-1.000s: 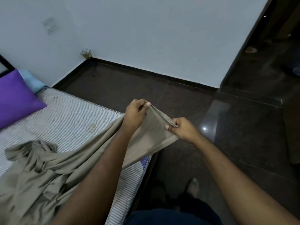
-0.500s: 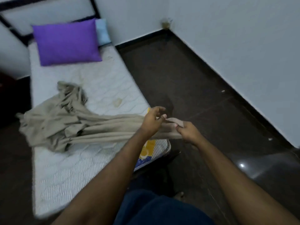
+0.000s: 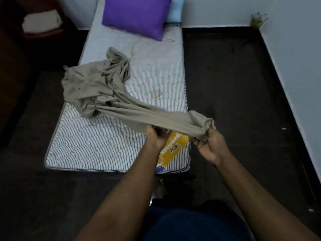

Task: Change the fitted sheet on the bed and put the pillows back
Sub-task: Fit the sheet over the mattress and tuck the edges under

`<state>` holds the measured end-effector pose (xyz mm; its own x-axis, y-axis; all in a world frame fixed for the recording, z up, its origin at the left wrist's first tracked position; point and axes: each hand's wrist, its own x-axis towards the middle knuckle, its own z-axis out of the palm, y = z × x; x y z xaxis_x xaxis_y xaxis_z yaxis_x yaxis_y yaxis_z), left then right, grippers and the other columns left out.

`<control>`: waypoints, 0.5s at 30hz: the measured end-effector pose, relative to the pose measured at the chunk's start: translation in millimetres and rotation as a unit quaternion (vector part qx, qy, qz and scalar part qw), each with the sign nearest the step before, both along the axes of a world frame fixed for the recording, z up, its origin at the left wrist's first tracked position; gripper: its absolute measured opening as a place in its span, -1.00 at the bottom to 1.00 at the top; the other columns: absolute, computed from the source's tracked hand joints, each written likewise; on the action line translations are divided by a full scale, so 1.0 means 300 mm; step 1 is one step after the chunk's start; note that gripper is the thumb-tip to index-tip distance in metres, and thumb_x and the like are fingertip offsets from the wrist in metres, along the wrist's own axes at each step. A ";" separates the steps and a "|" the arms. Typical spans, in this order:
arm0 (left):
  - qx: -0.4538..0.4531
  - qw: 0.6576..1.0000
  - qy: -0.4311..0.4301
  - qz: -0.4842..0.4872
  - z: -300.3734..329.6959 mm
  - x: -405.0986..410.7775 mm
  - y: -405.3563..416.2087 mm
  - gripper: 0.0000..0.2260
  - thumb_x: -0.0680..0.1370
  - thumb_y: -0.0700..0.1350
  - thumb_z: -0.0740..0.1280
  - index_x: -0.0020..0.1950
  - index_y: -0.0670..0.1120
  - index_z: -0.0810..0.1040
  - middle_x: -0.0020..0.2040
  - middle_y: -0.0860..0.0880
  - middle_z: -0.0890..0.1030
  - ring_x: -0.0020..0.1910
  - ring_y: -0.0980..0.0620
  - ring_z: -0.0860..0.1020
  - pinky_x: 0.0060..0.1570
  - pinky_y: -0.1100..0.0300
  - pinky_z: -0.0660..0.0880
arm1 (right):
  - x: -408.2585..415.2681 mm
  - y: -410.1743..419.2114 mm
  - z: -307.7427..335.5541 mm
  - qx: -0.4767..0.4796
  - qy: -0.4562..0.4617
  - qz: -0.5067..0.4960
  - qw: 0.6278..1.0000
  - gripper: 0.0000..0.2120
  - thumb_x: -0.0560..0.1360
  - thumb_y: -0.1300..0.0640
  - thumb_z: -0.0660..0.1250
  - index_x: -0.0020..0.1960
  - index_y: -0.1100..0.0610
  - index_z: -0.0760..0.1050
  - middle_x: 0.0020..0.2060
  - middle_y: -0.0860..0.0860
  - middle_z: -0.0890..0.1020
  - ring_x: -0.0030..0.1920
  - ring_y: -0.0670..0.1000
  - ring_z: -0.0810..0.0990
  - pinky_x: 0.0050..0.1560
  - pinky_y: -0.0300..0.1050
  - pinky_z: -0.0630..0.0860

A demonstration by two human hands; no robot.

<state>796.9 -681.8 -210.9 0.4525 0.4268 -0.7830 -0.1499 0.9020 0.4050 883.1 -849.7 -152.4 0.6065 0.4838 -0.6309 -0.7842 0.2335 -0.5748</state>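
Above mattress [image 3: 104, 145], hand-held beige sheet [image 3: 107, 94]

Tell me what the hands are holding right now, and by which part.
Both hold the beige fitted sheet at its near end: the right hand has its grip on the bunched corner, the left hand on the stretched edge beside it.

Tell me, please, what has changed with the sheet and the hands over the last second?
Both hands kept hold of the beige sheet. The right hand has bunched its corner and drawn it off the mattress's right side; the left hand now grips from beneath. The purple pillow and the crumpled heap stayed put.
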 end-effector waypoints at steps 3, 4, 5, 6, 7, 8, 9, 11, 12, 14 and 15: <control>0.005 0.992 -0.035 0.120 0.019 0.016 0.065 -0.76 0.69 -0.04 0.23 0.17 -0.14 0.62 0.04 -0.16 0.71 -0.05 -0.12 0.69 -0.12 -0.01 0.63 | 0.054 -0.007 0.004 -0.012 0.004 0.010 1.000 -0.85 0.63 0.17 0.24 0.02 0.12 0.59 -0.12 0.08 0.69 -0.16 0.03 0.67 -0.29 -0.20 0.59; 0.011 0.991 -0.030 0.128 0.016 0.016 0.080 -0.70 0.69 -0.03 0.24 0.31 -0.17 0.57 0.22 -0.19 0.65 0.09 -0.17 0.65 0.00 -0.11 0.61 | 0.081 -0.014 0.006 -0.013 0.002 0.012 1.000 -0.85 0.62 0.22 0.23 0.02 0.14 0.59 -0.12 0.09 0.68 -0.16 0.04 0.67 -0.30 -0.20 0.61; 0.022 0.990 0.006 0.137 0.008 0.012 0.087 -0.66 0.68 -0.02 0.26 0.37 -0.19 0.52 0.32 -0.19 0.60 0.17 -0.20 0.62 0.08 -0.17 0.59 | 0.111 -0.021 0.008 -0.013 0.003 0.016 1.000 -0.84 0.61 0.24 0.23 0.02 0.16 0.59 -0.12 0.09 0.69 -0.17 0.05 0.69 -0.30 -0.18 0.63; 0.044 0.986 0.048 0.156 0.008 0.010 0.082 -0.63 0.67 -0.02 0.28 0.39 -0.21 0.50 0.35 -0.20 0.57 0.21 -0.22 0.60 0.15 -0.21 0.58 | 0.137 -0.028 0.010 -0.008 0.005 0.020 1.000 -0.83 0.61 0.25 0.22 0.03 0.17 0.59 -0.12 0.09 0.70 -0.17 0.05 0.70 -0.30 -0.15 0.64; 0.083 0.973 0.096 0.193 0.024 0.004 0.063 -0.64 0.68 -0.03 0.27 0.39 -0.22 0.49 0.36 -0.21 0.56 0.23 -0.23 0.59 0.22 -0.22 0.55 | 0.165 -0.034 0.013 -0.010 0.006 0.029 0.999 -0.82 0.61 0.26 0.21 0.04 0.16 0.59 -0.11 0.09 0.70 -0.16 0.05 0.71 -0.29 -0.14 0.65; 0.140 0.950 0.154 0.234 0.069 0.004 0.034 -0.66 0.69 -0.05 0.22 0.39 -0.22 0.47 0.36 -0.20 0.55 0.25 -0.21 0.57 0.29 -0.17 0.52 | 0.191 -0.039 0.011 -0.013 0.005 0.030 0.999 -0.82 0.61 0.25 0.21 0.06 0.15 0.59 -0.07 0.09 0.69 -0.13 0.06 0.70 -0.28 -0.12 0.65; 0.216 0.919 0.216 0.249 0.111 0.007 0.008 -0.65 0.71 -0.06 0.17 0.43 -0.21 0.44 0.36 -0.16 0.53 0.28 -0.17 0.55 0.36 -0.09 0.47 | 0.217 -0.042 0.007 -0.017 0.002 0.023 1.000 -0.81 0.62 0.23 0.20 0.06 0.13 0.59 -0.02 0.08 0.68 -0.10 0.06 0.69 -0.26 -0.11 0.66; 0.362 0.866 0.252 0.235 0.218 0.023 -0.086 -0.62 0.73 0.01 0.12 0.47 -0.17 0.43 0.35 -0.10 0.54 0.30 -0.09 0.53 0.38 0.02 0.44 | 0.274 -0.056 0.002 -0.064 0.002 0.007 0.998 -0.81 0.65 0.18 0.18 0.05 0.08 0.57 0.02 0.04 0.68 -0.13 0.04 0.68 -0.24 -0.11 0.65; 0.412 0.851 0.239 0.223 0.268 0.029 -0.146 -0.60 0.72 0.08 0.11 0.44 -0.11 0.46 0.33 -0.08 0.58 0.30 -0.04 0.55 0.35 0.03 0.47 | 0.304 -0.064 -0.010 -0.122 -0.022 0.019 0.992 -0.82 0.67 0.15 0.17 0.06 0.08 0.56 -0.02 0.02 0.67 -0.18 0.03 0.66 -0.27 -0.13 0.61; 0.445 0.852 0.196 0.196 0.330 0.032 -0.246 -0.63 0.71 0.16 0.12 0.32 0.01 0.57 0.23 0.00 0.66 0.24 0.04 0.61 0.24 0.08 0.54 | 0.343 -0.073 -0.046 -0.235 -0.143 0.083 0.958 -0.84 0.67 0.09 0.20 0.12 0.12 0.52 -0.16 0.04 0.60 -0.25 0.05 0.60 -0.35 -0.20 0.50; 0.428 0.864 0.168 0.203 0.346 0.027 -0.287 -0.67 0.72 0.12 0.11 0.27 0.03 0.59 0.17 0.03 0.69 0.19 0.08 0.63 0.19 0.11 0.56 | 0.355 -0.079 -0.067 -0.258 -0.220 0.125 0.932 -0.82 0.64 0.07 0.25 0.11 0.18 0.52 -0.18 0.06 0.58 -0.20 0.11 0.62 -0.33 -0.21 0.48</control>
